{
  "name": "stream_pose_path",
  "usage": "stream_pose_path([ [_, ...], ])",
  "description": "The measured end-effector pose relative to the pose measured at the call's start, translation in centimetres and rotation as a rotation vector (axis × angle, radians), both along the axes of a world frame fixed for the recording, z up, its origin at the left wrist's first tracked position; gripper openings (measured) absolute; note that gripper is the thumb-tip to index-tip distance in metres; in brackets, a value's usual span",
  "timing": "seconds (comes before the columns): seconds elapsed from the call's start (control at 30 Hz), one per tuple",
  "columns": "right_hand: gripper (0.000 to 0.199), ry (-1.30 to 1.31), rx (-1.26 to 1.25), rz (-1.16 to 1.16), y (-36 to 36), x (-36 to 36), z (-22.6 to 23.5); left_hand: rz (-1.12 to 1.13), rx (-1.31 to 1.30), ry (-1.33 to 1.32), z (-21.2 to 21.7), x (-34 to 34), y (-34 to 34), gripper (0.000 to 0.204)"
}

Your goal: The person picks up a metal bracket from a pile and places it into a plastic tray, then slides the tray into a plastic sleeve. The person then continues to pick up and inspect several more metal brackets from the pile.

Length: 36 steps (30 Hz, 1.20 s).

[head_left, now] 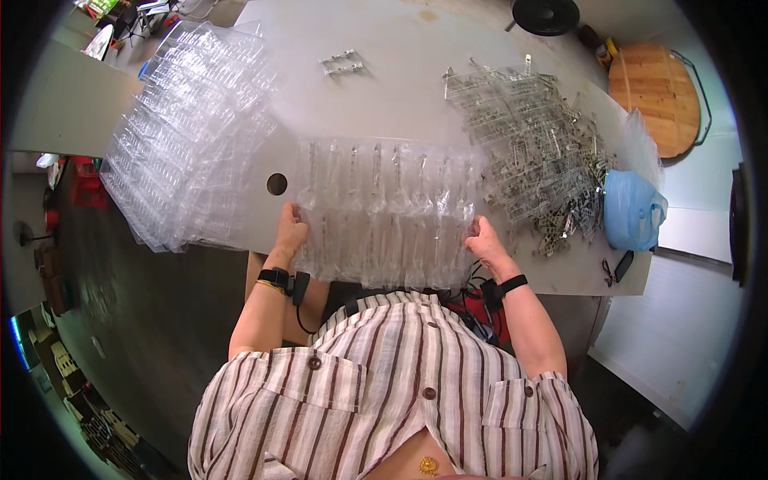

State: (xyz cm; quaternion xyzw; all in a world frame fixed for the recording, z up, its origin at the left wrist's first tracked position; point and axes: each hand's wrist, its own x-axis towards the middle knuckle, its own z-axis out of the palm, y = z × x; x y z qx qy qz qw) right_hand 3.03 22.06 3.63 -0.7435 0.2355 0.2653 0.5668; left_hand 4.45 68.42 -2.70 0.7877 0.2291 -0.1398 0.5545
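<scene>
In front of me at the table's near edge is a clear plastic blister tray (pixel 388 216) with rows of long narrow pockets. My left hand (pixel 292 227) pinches its left edge and my right hand (pixel 485 240) pinches its right edge. Whether the pockets hold anything is hard to make out through the glare. To the left lies a loose heap of similar clear trays (pixel 192 136). On the right is a pile of small metal parts (pixel 580 160) with a tray (pixel 512 120) lying over part of it.
A few metal pieces (pixel 342 64) lie at the far middle of the grey table (pixel 384 32). A round hole (pixel 277 184) pierces the tabletop near my left hand. At the right stand a blue plastic bag (pixel 632 210), a dark phone-like object (pixel 624 266) and a round wooden board (pixel 654 100).
</scene>
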Motion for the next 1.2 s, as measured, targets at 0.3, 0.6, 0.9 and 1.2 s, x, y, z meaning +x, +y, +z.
stream_pose_path([
  [0.3, 0.058, -0.072, 0.044, 0.1, 0.3, -2.4, 1.6, 0.08, -0.063, 0.042, 4.8, -3.3, -0.5, 0.047],
  [0.6, 0.063, -0.075, 0.148, 0.317, 2.2, -6.7, 2.2, 0.096, -0.028, -0.067, 7.1, -11.5, 3.8, 0.052],
  [0.9, 0.072, 0.023, 0.325, 0.559, 5.7, -10.8, 0.9, 0.254, 0.02, -0.111, 9.5, -22.1, 6.4, 0.052],
  [1.2, 0.083, 0.188, 0.432, 0.705, 10.9, -14.1, 0.6, 0.33, -0.046, -0.121, 9.6, -30.3, 10.2, 0.047],
])
